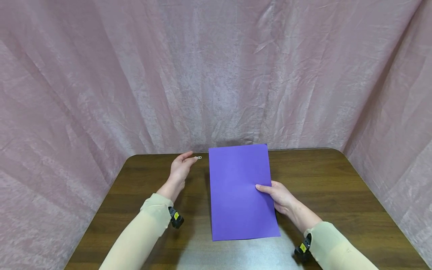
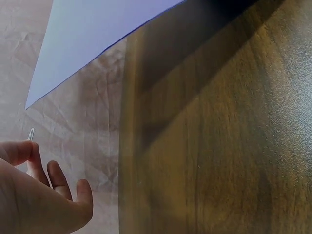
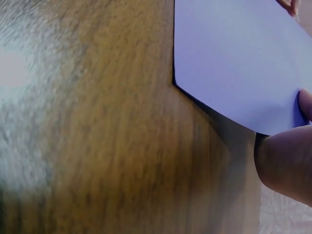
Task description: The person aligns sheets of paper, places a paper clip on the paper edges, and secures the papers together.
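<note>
Sheet (image 1: 240,210) gripped by right hand (image 1: 282,195) | clip (image 1: 199,157) pinched by left hand (image 1: 179,171), left of sheet | clipping seemingly being prepared | clip-to-edge alignment likely needed

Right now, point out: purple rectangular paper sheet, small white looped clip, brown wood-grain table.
Purple rectangular paper sheet (image 1: 240,193), head view: middle of its face.
Small white looped clip (image 1: 199,157), head view: exposed loop.
Brown wood-grain table (image 1: 324,183), head view: bare top.
</note>
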`<move>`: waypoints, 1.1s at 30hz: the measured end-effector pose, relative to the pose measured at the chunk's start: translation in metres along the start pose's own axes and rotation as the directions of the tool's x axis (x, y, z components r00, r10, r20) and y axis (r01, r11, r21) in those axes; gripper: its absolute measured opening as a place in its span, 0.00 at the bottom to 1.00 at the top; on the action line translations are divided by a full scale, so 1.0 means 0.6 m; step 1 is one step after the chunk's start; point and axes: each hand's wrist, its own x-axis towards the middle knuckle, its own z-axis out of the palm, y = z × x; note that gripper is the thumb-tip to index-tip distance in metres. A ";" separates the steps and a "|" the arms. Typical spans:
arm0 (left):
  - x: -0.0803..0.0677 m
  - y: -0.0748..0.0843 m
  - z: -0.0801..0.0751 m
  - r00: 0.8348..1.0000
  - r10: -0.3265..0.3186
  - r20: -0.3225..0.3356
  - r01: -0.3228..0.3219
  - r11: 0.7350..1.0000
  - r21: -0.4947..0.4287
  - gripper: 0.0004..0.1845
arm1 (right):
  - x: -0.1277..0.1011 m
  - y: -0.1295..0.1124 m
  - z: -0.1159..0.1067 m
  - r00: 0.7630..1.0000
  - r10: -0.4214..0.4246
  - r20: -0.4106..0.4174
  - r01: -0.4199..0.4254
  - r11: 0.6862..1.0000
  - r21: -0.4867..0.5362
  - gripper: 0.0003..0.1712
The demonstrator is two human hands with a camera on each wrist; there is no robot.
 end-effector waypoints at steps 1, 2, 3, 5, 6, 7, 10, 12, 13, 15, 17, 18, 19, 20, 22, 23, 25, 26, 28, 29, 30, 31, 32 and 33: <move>0.000 0.001 0.001 1.000 -0.002 0.001 0.002 1.000 0.002 0.24 | 0.000 0.000 0.000 1.000 -0.002 0.003 0.002 1.000 0.001 0.10; -0.001 0.003 0.002 1.000 -0.004 0.005 0.004 1.000 0.003 0.24 | 0.000 0.000 0.000 1.000 -0.004 0.006 0.004 1.000 0.004 0.10; -0.001 0.004 0.004 1.000 -0.007 0.009 0.007 1.000 0.007 0.25 | 0.001 0.000 0.000 1.000 -0.005 0.010 0.005 1.000 0.006 0.10; -0.001 0.006 0.007 1.000 -0.008 0.015 0.008 1.000 0.017 0.26 | 0.001 0.000 0.000 1.000 -0.007 0.017 0.007 1.000 0.007 0.10; -0.001 0.006 0.009 1.000 -0.008 0.017 0.008 1.000 0.021 0.26 | 0.001 0.001 0.000 1.000 -0.007 0.020 0.007 1.000 0.008 0.10; -0.001 0.007 0.011 1.000 -0.007 0.018 0.007 1.000 0.023 0.26 | 0.001 0.001 0.000 1.000 -0.008 0.021 0.008 1.000 0.007 0.10; 0.001 0.006 0.017 1.000 0.001 0.017 -0.001 1.000 0.028 0.26 | 0.002 0.002 -0.001 1.000 -0.009 0.025 0.009 1.000 0.006 0.10; 0.003 0.005 0.019 1.000 0.005 0.016 -0.005 1.000 0.025 0.25 | 0.003 0.002 0.000 1.000 -0.007 0.025 0.007 1.000 0.005 0.09; 0.003 0.004 0.021 1.000 0.008 0.015 -0.008 1.000 0.023 0.25 | 0.003 0.002 0.001 1.000 -0.007 0.025 0.007 1.000 0.006 0.10; 0.002 0.004 0.022 1.000 0.011 0.014 -0.011 1.000 0.021 0.25 | 0.003 0.001 0.002 1.000 -0.004 0.027 0.004 1.000 0.007 0.10; 0.002 0.005 0.023 1.000 0.011 0.010 -0.011 1.000 0.019 0.25 | 0.003 0.001 0.002 1.000 -0.003 0.028 0.002 1.000 0.007 0.10; 0.002 0.005 0.024 1.000 0.011 0.009 -0.012 1.000 0.018 0.25 | 0.002 0.000 0.002 1.000 -0.002 0.029 0.002 1.000 0.009 0.10; 0.001 0.006 0.025 1.000 0.010 0.010 -0.011 1.000 0.021 0.25 | 0.003 0.000 0.002 1.000 -0.001 0.027 0.001 1.000 0.009 0.10; 0.000 0.007 0.026 1.000 0.008 0.010 -0.008 1.000 0.020 0.25 | 0.003 0.000 0.002 1.000 0.001 0.026 -0.001 1.000 0.010 0.10; 0.000 0.008 0.027 1.000 0.004 0.012 -0.005 1.000 0.016 0.25 | 0.004 0.000 0.002 1.000 0.004 0.023 -0.004 1.000 0.010 0.09; 0.000 0.008 0.027 1.000 0.002 0.014 -0.003 1.000 0.015 0.25 | 0.004 0.000 0.003 1.000 0.006 0.021 -0.006 1.000 0.009 0.09; 0.001 0.008 0.028 1.000 0.000 0.019 0.000 1.000 0.012 0.25 | 0.005 0.000 0.004 1.000 0.009 0.016 -0.009 1.000 0.010 0.08; 0.001 0.009 0.028 1.000 -0.002 0.019 0.002 1.000 0.008 0.25 | 0.006 0.000 0.005 1.000 0.009 0.016 -0.009 1.000 0.010 0.08; 0.001 0.009 0.028 1.000 -0.003 0.022 0.003 1.000 0.006 0.25 | 0.006 0.001 0.005 1.000 0.009 0.016 -0.009 1.000 0.013 0.08; 0.001 0.010 0.029 1.000 -0.003 0.022 0.003 1.000 0.005 0.25 | 0.006 0.001 0.005 1.000 0.008 0.016 -0.008 1.000 0.013 0.08; 0.000 0.011 0.029 1.000 -0.005 0.023 0.005 1.000 0.006 0.25 | 0.007 0.001 0.006 1.000 0.008 0.016 -0.008 1.000 0.016 0.08; -0.001 0.012 0.030 1.000 -0.007 0.024 0.007 1.000 0.003 0.25 | 0.007 0.001 0.005 1.000 0.006 0.020 -0.006 1.000 0.015 0.08; -0.001 0.012 0.030 1.000 -0.007 0.025 0.007 1.000 0.003 0.25 | 0.007 0.001 0.005 1.000 0.005 0.021 -0.005 1.000 0.016 0.08; -0.001 0.013 0.030 1.000 -0.008 0.026 0.008 1.000 0.002 0.26 | 0.007 0.001 0.005 1.000 0.004 0.023 -0.004 1.000 0.016 0.08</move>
